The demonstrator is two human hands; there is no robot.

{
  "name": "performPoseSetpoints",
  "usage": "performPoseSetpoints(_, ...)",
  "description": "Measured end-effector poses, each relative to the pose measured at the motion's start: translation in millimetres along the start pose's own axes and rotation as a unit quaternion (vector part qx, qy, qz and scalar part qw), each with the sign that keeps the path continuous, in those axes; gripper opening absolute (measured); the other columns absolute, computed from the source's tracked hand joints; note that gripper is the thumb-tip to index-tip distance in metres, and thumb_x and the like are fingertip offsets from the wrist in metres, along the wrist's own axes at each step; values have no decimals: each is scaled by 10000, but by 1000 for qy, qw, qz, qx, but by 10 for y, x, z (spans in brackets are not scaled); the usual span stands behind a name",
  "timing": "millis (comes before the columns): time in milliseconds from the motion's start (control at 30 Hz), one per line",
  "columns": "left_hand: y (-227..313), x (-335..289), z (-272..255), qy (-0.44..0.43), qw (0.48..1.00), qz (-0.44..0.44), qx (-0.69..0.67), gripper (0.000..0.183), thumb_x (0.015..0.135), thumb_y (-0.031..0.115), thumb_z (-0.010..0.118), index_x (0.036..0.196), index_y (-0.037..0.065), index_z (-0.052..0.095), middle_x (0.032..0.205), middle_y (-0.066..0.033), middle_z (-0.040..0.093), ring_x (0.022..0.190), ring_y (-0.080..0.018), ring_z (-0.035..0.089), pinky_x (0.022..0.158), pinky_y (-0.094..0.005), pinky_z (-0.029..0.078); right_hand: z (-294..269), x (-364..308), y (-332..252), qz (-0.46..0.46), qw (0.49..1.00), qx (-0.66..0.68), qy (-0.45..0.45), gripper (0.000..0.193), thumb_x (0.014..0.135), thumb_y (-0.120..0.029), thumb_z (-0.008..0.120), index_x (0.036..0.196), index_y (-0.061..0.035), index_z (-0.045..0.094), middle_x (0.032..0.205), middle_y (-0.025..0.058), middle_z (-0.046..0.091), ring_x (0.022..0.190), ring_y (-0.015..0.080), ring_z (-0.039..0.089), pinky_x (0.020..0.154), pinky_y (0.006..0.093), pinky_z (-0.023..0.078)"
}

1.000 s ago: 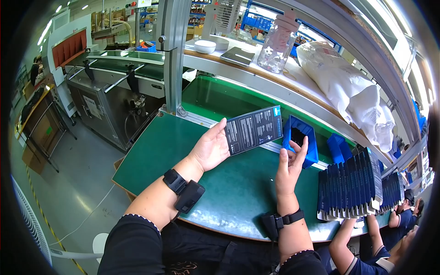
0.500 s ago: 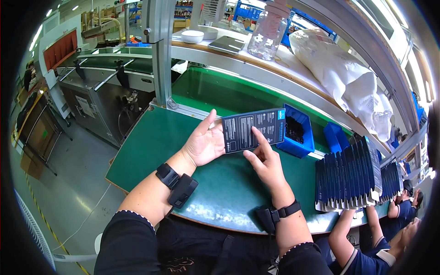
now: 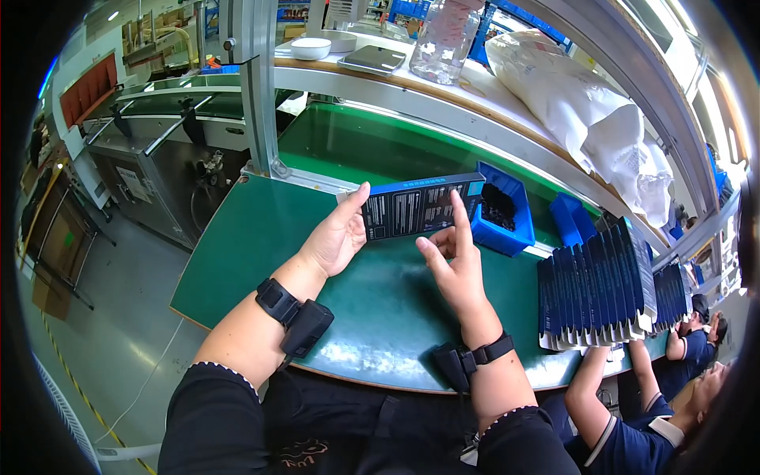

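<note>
My left hand point(image 3: 338, 234) grips the left end of a flat, dark blue printed carton point(image 3: 408, 209), its thumb along the upper edge and the other fingers partly hidden. Raised over the green worktable, the carton shows its printed broad face and a thin brighter blue side. At its right end is my right hand point(image 3: 455, 265), with the index finger stretched up across the front of the carton and the thumb apart. Whether that fingertip touches the carton I cannot tell. A white flap peeks out at the carton's left end.
A blue bin point(image 3: 504, 214) of small black parts stands behind the carton, with a second blue bin point(image 3: 571, 219) farther right. A row of upright dark cartons point(image 3: 594, 289) lines the right side. A green conveyor point(image 3: 380, 150) runs behind. A co-worker's arms point(image 3: 590, 388) reach in at lower right.
The carton has tipped so that its thin upper side now shows. My right index finger has straightened upward. The whole view has shifted slightly.
</note>
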State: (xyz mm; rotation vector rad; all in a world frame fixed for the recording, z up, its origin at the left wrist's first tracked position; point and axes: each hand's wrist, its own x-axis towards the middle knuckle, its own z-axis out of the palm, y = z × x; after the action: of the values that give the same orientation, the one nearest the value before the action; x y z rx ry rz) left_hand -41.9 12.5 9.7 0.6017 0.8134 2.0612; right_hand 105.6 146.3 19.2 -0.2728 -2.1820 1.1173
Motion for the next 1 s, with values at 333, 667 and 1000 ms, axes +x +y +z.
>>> performPoseSetpoints(333, -1, 20, -16, -37, 998, -24, -36, 418, 946, 387, 414, 1152, 49, 549, 1142, -106, 604, 1067, -198, 574, 942, -343, 427, -1, -15, -20, -34, 997, -8, -74, 538, 801, -99, 659, 1307, -138, 480, 680, 37, 536, 570, 76, 482, 554, 225, 427)
performPoseSetpoints(667, 74, 35, -25, -71, 986, -44, -146, 480, 942, 346, 412, 1272, -2, 420, 1242, -145, 529, 1136, -261, 525, 993, -425, 383, -4, -8, 85, 1, 997, -30, -68, 349, 822, -92, 633, 1168, -106, 596, 692, 87, 579, 590, 120, 512, 593, 255, 443)
performPoseSetpoints(1000, -16, 63, -93, -4, 998, 0, -65, 301, 859, 1, 520, 1154, 56, 496, 1081, -94, 612, 982, -209, 615, 863, -370, 512, -7, -1, 29, 4, 998, -11, -55, 343, 832, -58, 609, 1172, -102, 592, 692, 74, 576, 578, 91, 483, 582, 233, 428)
